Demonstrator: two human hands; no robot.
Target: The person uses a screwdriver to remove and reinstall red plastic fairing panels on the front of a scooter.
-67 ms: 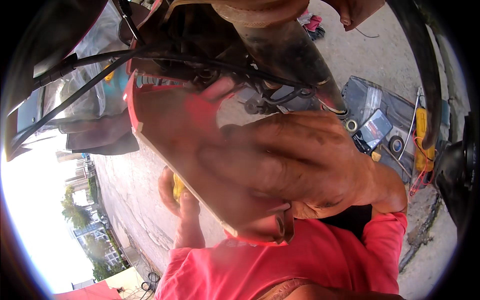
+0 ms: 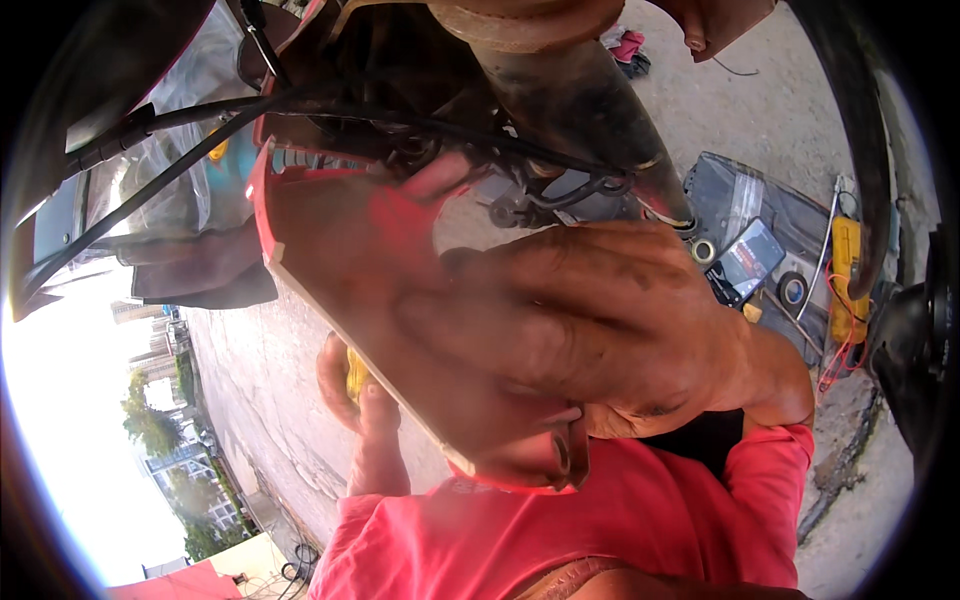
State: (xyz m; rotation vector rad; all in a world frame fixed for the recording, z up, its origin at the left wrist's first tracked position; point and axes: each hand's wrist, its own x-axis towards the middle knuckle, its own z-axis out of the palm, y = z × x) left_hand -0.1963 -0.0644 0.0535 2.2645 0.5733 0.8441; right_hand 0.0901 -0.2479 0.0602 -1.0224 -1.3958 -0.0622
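Note:
My right hand [image 2: 610,320] fills the middle of the view, its grimy fingers wrapped over the edge of a red plastic body panel [image 2: 340,250] that slants from upper left to lower centre. Lower left, behind the panel's pale edge, my left hand [image 2: 345,385] is closed around a yellow-handled tool [image 2: 356,372], most of which the panel hides. Black cables [image 2: 450,135] and a dark metal tube [image 2: 570,110] of a vehicle run just above the panel.
A grey open tool case [image 2: 745,205] with tape rolls, a yellow tool [image 2: 845,270] and wires lies on the concrete ground at right. A black tyre [image 2: 915,350] is at the right edge. Someone's fingertip [image 2: 700,25] shows at the top.

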